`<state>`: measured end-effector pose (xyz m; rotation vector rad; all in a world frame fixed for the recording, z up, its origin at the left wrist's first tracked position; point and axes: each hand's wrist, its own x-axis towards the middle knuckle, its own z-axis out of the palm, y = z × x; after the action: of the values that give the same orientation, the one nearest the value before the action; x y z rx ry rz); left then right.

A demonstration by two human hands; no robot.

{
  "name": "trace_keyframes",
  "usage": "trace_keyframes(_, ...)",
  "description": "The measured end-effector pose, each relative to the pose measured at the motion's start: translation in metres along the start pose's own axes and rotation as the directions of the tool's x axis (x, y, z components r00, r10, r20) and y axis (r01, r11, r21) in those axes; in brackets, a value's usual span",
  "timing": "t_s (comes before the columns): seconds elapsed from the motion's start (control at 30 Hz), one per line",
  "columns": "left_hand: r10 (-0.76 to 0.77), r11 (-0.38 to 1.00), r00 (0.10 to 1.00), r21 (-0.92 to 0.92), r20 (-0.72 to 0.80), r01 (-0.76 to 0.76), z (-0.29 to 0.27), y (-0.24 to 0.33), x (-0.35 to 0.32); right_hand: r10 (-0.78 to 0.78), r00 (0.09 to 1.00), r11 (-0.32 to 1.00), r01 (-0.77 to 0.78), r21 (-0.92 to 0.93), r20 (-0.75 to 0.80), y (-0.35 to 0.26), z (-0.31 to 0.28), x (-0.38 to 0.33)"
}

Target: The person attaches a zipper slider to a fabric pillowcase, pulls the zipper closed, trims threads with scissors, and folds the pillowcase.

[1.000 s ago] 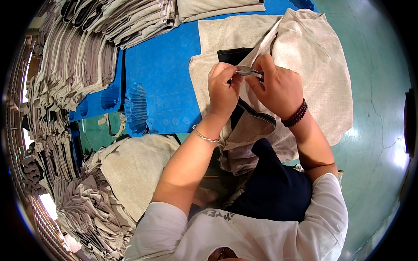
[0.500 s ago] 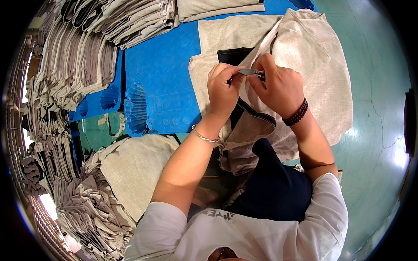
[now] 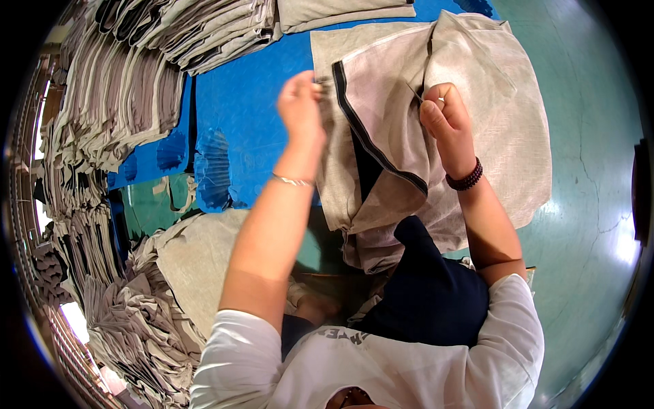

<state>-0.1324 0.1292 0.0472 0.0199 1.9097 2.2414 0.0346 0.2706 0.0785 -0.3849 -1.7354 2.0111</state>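
A large beige cloth piece (image 3: pixel 490 136) with black-edged strips spreads over the table and hangs toward my lap. My left hand (image 3: pixel 300 105), smeared by motion, is closed at the cloth's left edge and appears to pinch it. Between the hands, a dark band with pale stitching (image 3: pixel 354 119) runs diagonally, with black fabric (image 3: pixel 368 167) showing under it. My right hand (image 3: pixel 448 123) is closed around small thread snips (image 3: pixel 416 93); the thin blades point up and left over a fold, and the handle is mostly hidden in the fingers.
Blue sheeting (image 3: pixel 252 129) covers the table left of the cloth. Tall stacks of folded beige cloth (image 3: pixel 122 88) stand at the far left, and another folded pile (image 3: pixel 340 13) lies at the back. Crumpled cloth (image 3: pixel 150 327) heaps at the lower left. Green floor (image 3: pixel 586 204) shows at right.
My left hand has moved left, away from the snips, drawing the cloth edge along and spreading the dark band. My right hand has shifted slightly right and down with the snips.
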Motion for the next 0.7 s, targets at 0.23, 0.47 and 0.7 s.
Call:
trace_keyframes(0.23,0.423,0.596,0.841,0.803,-0.336,0.020,-0.168,-0.018,0.079,-0.032,0.997,0.950,0.009,-0.312,-0.069,0.022,-0.010,-0.013)
trace_keyframes(0.47,-0.099,0.930,0.993,0.361,0.061,0.071,-0.132,-0.014,-0.024,-0.207,0.942,0.585,0.336,-0.738,0.265,0.030,0.007,-0.005)
trace_keyframes(0.7,-0.174,0.874,0.939,0.486,0.295,0.009,-0.108,-0.055,-0.158,0.272,0.740,0.291,0.546,-0.786,0.615,0.032,0.076,-0.010)
